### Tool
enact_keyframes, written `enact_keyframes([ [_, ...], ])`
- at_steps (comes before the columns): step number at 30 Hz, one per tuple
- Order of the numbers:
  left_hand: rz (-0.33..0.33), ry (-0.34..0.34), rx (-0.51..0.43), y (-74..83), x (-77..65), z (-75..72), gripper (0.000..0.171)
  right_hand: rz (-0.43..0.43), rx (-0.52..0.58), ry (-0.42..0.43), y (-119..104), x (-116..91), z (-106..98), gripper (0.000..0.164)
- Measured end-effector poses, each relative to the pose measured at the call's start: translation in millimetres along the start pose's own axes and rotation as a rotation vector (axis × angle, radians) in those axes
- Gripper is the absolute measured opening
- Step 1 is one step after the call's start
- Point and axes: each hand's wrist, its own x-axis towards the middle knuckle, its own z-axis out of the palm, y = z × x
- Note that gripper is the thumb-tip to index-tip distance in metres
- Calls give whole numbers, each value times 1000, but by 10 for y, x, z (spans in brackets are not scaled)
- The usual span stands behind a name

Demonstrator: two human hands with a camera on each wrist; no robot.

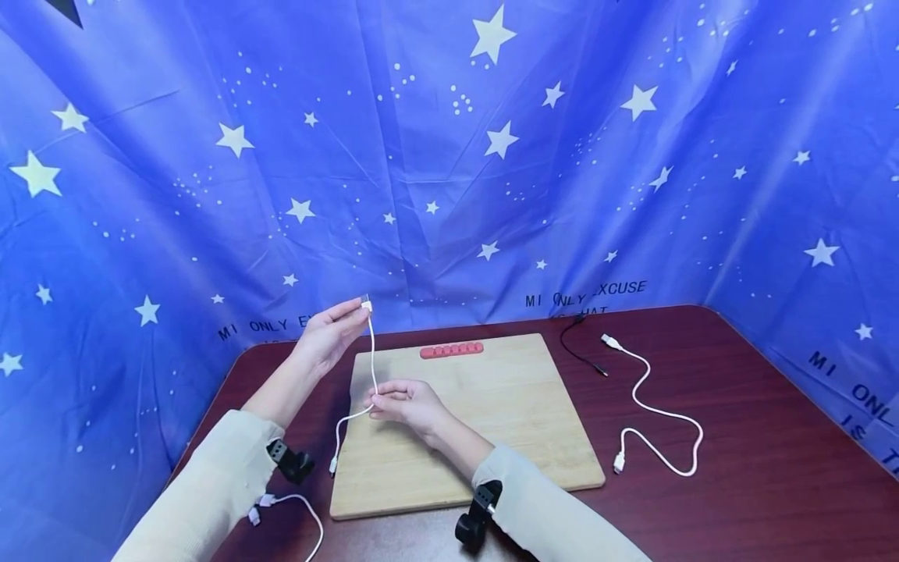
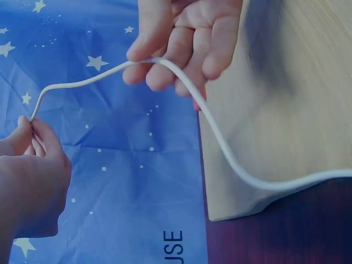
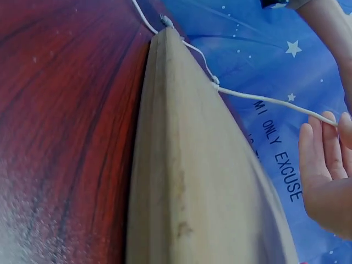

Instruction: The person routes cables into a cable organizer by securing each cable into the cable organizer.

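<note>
Fingers (image 1: 342,309) of the left hand (image 1: 328,337) pinch the USB plug (image 1: 366,305) of a white cable (image 1: 373,351), held up by the far left corner of a wooden board (image 1: 492,421). The right hand (image 1: 414,407) grips the same cable partway along, thumb against forefinger, lower down and over the left part of the board. Between the two hands the cable runs in a slight curve; past the right hand it bends away to the left and drops to its other connector (image 1: 333,466), just beside the board's left edge. Whether that end touches anything, I cannot tell.

A red cable-holder strip (image 1: 452,351) lies along the board's far edge. On the dark reddish surface (image 1: 765,390) to the right are a short black cable (image 1: 595,367), near the board's far corner, and a second white USB cable (image 1: 663,410) in loose bends. A third white cable (image 1: 314,513) lies near the left sleeve (image 1: 218,468), partly out of frame. A blue star-printed curtain (image 1: 421,156) hangs behind.
</note>
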Motion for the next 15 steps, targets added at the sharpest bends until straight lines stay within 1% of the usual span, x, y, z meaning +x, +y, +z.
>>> enact_keyframes([
  [2,7,0,4,9,-3,13,59,5,15,15,-20,-21,8,33],
  [4,20,-7,0,23,-4,32,57,2,23,25,-42,-36,17,33],
  [6,31,-12,-4,42,0,51,46,-3,33,36,-65,-46,24,33],
  [8,37,-20,-9,65,4,65,31,-13,41,43,-86,-54,28,33],
  [10,42,-14,-6,87,6,86,19,-17,45,46,-103,-64,25,34],
  [12,46,-9,-10,105,11,101,17,-25,44,48,-117,-79,17,34],
  [15,70,11,-31,123,25,131,16,-40,58,63,-138,-105,-2,36],
])
